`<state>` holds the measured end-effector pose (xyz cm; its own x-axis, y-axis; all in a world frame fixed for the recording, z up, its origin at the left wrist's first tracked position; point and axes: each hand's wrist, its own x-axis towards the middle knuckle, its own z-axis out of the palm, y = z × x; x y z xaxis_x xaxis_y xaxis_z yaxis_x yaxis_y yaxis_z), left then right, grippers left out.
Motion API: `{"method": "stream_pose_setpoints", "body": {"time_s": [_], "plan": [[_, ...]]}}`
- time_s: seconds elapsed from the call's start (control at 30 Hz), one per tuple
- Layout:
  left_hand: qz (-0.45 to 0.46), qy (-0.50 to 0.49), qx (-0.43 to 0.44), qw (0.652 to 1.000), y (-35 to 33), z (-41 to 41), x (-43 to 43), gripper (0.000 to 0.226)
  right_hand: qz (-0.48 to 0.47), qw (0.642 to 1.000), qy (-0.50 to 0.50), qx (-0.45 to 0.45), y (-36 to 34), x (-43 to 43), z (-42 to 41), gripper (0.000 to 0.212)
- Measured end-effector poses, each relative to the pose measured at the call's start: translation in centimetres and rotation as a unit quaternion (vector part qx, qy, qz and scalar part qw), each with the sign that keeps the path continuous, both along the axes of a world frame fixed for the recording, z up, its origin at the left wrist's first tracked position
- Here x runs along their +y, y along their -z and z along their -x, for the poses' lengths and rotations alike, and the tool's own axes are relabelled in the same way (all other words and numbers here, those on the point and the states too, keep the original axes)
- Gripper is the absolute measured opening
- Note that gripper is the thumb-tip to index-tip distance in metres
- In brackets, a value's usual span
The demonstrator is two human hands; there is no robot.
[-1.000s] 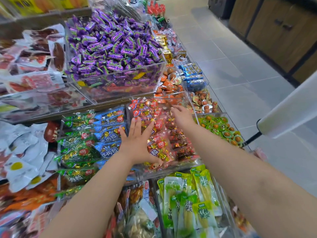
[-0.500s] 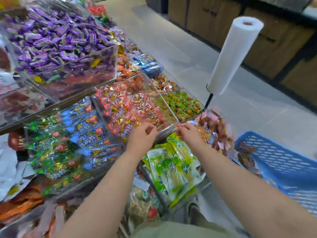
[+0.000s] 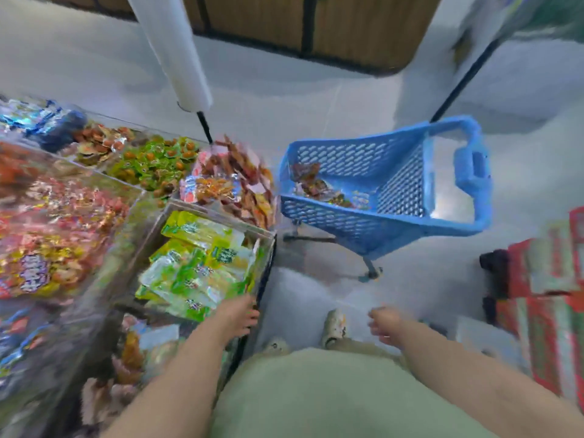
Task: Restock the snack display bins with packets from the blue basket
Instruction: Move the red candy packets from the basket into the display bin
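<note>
Pale floor [image 3: 316, 90] is spreading round the blue basket [image 3: 341, 221], which is standing just beside the snack bins [image 3: 136, 192].
Head view: a few packets [image 3: 316, 186] are lying in the basket; labels are blurring past reading. Left hand [image 3: 240, 314] is hovering at the green-packet bin [image 3: 264, 263]'s corner, grip unclear; right hand [image 3: 384, 324] is hanging loosely curled, empty, over bare floor.

The blue basket [image 3: 347, 156] stood on the floor right of the display, with a few packets [image 3: 319, 188] inside. The blurred left hand [image 3: 238, 317] lay at the near corner of the green-packet bin [image 3: 221, 216]. The right hand [image 3: 384, 324] hung empty, loosely curled.
</note>
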<state>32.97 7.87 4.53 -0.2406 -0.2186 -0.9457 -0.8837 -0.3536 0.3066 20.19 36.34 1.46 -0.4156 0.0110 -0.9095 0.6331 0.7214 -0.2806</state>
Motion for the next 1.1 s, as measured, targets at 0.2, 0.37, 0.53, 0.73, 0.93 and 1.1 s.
{"method": "stream_pose_setpoints", "body": {"time_s": [0.2,0.37,0.53,0.73,0.93,1.1], "plan": [[0.014,0.067,-0.058,0.996,2.7,1.8,4.3,0.019,-0.059,0.997,0.021,-0.037,1.0,7.9,0.4,0.017],[0.100,0.168,-0.027,0.980,2.3,7.1,7.1,0.026,-0.032,0.998,0.051,-0.018,0.1,8.2,5.4,0.021],[0.149,0.336,-0.007,0.930,2.4,11.6,8.6,0.029,0.000,0.999,0.041,0.008,-0.5,7.0,10.0,0.024],[0.142,0.358,-0.025,0.922,2.4,16.7,7.5,0.030,-0.050,0.997,-0.033,-0.046,-0.4,5.7,12.6,0.021],[0.118,0.339,-0.007,0.933,3.4,25.5,4.5,0.025,0.015,0.998,-0.009,-0.066,-1.2,-0.1,18.7,0.012],[0.105,0.349,-0.002,0.931,3.4,32.9,1.0,0.023,0.079,0.996,0.035,-0.002,-3.1,-6.3,25.8,0.012]]}}
